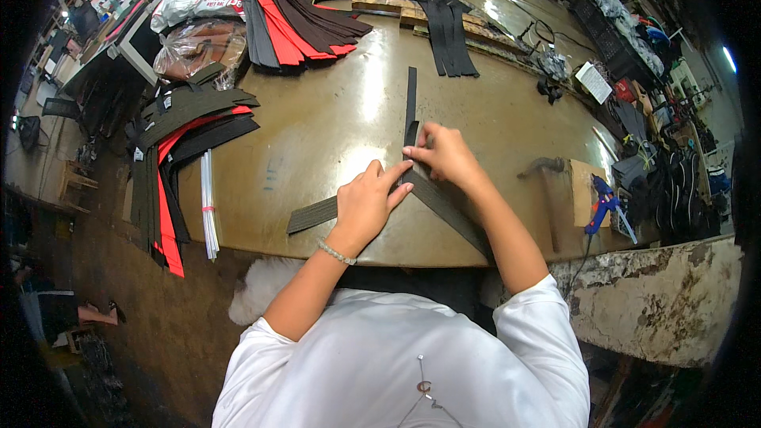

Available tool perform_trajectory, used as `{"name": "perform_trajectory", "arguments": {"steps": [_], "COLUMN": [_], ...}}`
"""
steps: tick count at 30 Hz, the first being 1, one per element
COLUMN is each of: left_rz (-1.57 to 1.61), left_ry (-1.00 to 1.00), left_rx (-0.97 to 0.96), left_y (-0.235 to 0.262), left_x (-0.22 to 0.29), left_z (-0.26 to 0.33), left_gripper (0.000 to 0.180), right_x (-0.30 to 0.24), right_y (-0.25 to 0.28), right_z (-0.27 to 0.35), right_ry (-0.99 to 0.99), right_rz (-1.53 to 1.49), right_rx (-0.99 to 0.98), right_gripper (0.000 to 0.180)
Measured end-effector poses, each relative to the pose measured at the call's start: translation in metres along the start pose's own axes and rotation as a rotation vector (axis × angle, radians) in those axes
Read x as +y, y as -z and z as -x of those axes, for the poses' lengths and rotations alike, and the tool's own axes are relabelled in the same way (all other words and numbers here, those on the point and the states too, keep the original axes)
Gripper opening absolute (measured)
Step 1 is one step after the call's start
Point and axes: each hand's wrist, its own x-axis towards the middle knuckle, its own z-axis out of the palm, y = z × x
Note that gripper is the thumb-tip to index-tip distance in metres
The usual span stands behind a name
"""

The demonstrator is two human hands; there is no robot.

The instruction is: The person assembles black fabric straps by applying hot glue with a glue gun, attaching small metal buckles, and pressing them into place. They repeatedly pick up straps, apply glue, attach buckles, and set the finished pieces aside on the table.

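Observation:
In the middle of the table, my left hand [365,200] lies over a dark grey-green strap [312,215], its index finger and thumb pressing where the strips meet. My right hand [445,155] is closed in a pinch on the turned-up end of a narrow black strap [411,93], which points away from me. A second grey-green strap [452,215] slants from under my hands to the near right edge. My fingers hide the spot where the pieces join.
Bundles of black, red and brown straps [309,20] lie at the back; another bundle [162,150] hangs over the left edge beside white sticks [208,206]. Black strips [452,32] rest across a wooden bar. A blue glue gun [602,202] stands at the right, its cord trailing down.

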Motion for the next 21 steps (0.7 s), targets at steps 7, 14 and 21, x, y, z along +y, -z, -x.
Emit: {"name": "perform_trajectory", "arguments": {"steps": [7, 14, 21], "left_rz": [0.064, 0.253, 0.286], "left_ry": [0.011, 0.126, 0.034], "left_rx": [-0.080, -0.060, 0.032], "left_y": [0.008, 0.009, 0.017], "left_x": [-0.004, -0.008, -0.004], "left_z": [-0.001, -0.002, 0.002], "left_gripper": [0.028, 0.019, 0.023], "right_x": [0.020, 0.021, 0.051], "right_y": [-0.038, -0.055, -0.006], "right_z": [0.069, 0.088, 0.086], "right_ry": [0.521, 0.570, 0.316], "right_rz": [0.053, 0.321, -0.078], "right_rx": [0.256, 0.300, 0.224], "right_gripper": [0.025, 0.048, 0.040]}}
